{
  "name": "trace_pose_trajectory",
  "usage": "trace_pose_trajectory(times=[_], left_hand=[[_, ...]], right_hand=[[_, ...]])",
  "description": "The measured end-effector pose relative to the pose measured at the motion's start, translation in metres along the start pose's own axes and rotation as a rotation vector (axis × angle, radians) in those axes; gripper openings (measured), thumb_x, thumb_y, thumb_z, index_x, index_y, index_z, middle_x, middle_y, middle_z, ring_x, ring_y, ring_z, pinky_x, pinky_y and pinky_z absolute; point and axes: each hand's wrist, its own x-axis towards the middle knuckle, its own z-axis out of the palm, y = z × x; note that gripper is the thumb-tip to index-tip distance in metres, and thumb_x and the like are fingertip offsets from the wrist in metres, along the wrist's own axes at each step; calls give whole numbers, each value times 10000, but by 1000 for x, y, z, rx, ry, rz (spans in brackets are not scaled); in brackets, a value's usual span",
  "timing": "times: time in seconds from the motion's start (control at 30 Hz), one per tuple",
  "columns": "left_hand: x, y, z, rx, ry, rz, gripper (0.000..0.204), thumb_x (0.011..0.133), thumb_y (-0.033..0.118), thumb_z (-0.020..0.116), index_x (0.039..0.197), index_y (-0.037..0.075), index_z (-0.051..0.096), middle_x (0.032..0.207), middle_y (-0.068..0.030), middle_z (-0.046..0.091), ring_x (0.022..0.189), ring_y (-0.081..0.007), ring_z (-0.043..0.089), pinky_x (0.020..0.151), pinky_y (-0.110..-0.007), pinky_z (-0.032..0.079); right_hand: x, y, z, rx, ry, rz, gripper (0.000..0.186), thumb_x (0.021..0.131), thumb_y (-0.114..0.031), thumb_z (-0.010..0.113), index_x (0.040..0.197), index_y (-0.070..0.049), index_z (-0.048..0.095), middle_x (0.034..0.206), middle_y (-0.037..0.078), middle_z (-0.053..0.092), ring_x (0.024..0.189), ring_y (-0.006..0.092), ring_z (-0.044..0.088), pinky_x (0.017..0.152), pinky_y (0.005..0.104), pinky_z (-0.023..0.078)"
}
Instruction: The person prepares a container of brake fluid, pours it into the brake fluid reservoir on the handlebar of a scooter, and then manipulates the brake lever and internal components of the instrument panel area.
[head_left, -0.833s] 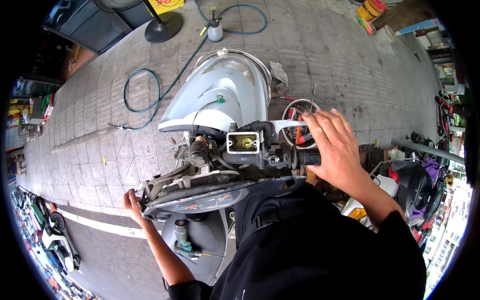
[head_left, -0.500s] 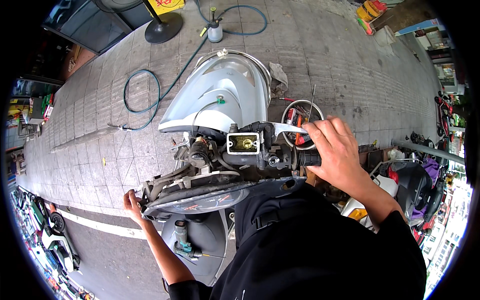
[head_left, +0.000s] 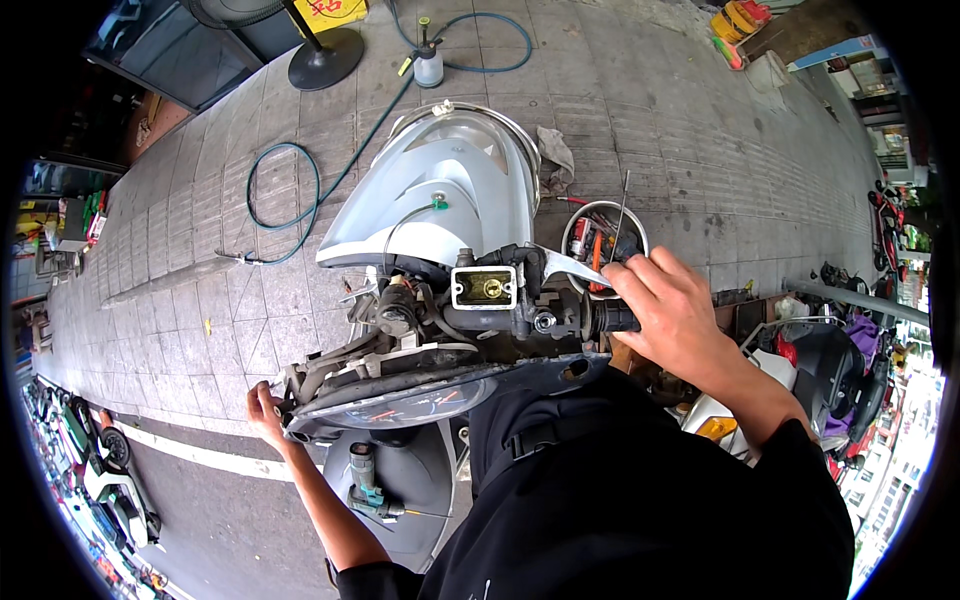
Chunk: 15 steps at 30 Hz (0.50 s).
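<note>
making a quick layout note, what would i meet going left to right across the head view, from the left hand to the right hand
Left hand → drill → open reservoir → lever → right hand.

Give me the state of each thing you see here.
Reservoir: uncovered, yellowish liquid inside
Right hand: curled over lever
Left hand: curled, hold partly hidden
Lever: angled toward grip
Hose: looped on pavement
Bowl: open, holding tools
Drill: set down, unheld
Spray bottle: upright
</note>
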Motion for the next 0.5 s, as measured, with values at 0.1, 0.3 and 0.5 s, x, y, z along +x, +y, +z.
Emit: trace_pose_trajectory(times=[0.1,0.3,0.5], left_hand=[[-1,5,0,-8,-3,-4,350,976,379,638,959,38,710,574,-9,561,527,-94,487,521,-293,377],[1,0,-2,41,-17,3,370,981,400,623,972,40,707,581,-20,565,546,-106,496,549,-306,387],[3,-4,-2,26,-23,13,354,986,376,622,978,33,708,586,-19,570,549,-103,495,550,-301,388]], right_hand=[[2,-3,-1,16,-6,89,932,456,-191,916,1309,-54,566,1168,98,569,1067,277,553,905,405,510],[6,-5,-5,0,13,101,1106,479,-204,927,1464,-48,451,1452,165,469,1363,349,433,1141,522,361],[6,-5,-4,12,2,112,1086,488,-197,924,1455,-42,454,1448,160,478,1364,353,435,1155,510,353]])
